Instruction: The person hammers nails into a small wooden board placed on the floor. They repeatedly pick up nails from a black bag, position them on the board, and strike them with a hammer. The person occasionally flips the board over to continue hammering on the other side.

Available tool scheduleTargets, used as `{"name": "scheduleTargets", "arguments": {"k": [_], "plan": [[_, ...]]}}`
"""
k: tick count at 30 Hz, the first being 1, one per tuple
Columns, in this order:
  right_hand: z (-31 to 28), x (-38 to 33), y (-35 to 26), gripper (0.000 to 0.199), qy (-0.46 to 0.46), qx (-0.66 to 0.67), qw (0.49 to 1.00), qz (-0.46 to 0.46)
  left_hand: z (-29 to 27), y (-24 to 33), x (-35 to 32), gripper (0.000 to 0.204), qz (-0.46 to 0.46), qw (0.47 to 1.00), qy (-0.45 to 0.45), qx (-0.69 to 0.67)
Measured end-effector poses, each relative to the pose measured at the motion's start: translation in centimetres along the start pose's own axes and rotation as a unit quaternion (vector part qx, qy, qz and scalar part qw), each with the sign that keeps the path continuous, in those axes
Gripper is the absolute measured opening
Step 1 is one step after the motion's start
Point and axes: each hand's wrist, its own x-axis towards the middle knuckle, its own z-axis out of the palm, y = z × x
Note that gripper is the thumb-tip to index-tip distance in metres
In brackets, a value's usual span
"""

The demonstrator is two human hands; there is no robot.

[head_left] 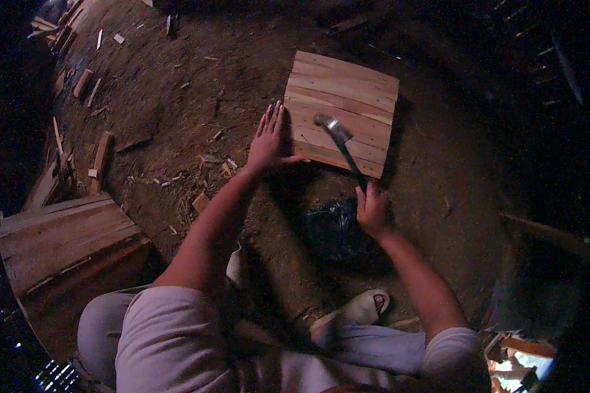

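A square panel of several pale wooden planks [341, 98], like the top of a crate, sits ahead of me on the dirt floor. Dark nail dots run along its planks. My left hand [269, 141] lies against its left near corner, fingers stretched along the side and thumb out along the near edge. In my right hand [375, 208] is the handle of a claw hammer [347, 154], gripped near its end. The shiny hammer head is over the planks, slightly blurred; whether it touches them I cannot tell.
A plank-built wooden box [72, 236] stands at my left. Wood offcuts [101, 157] and chips lie scattered on the dirt floor [170, 105]. A dark, shiny plastic-like bundle [337, 229] sits between me and the panel. My sandalled foot [354, 309] is near it.
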Motion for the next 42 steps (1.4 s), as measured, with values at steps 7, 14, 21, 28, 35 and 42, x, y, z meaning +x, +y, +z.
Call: {"name": "scheduleTargets", "arguments": {"k": [7,14,21,28,35,42], "plan": [[0.1,0.6,0.2,0.025,-0.123,-0.102,0.987,-0.021,0.1,0.2,0.0,0.134,-0.001,0.999,0.005,0.033],[0.7,1.4,-0.3,0.025,-0.193,-0.087,0.977,-0.009,0.7,-0.2,-0.3,0.119,-0.018,0.996,-0.014,0.083],[0.0,0.8,-1.4,0.028,-0.086,-0.018,0.995,-0.042,1.3,-0.1,-0.1,0.086,-0.028,0.995,-0.023,0.095],[-0.2,0.5,-0.7,0.034,-0.04,-0.041,0.996,-0.07,2.0,-1.1,0.0,0.125,-0.005,0.993,-0.016,0.114],[-1.3,1.2,-2.3,0.028,-0.089,-0.108,0.989,-0.044,1.8,-1.1,-0.5,0.114,-0.016,0.993,-0.024,0.118],[0.5,2.8,-1.2,0.028,-0.183,-0.085,0.979,-0.008,1.6,-0.9,0.0,0.068,-0.039,0.997,-0.005,0.069]]}}
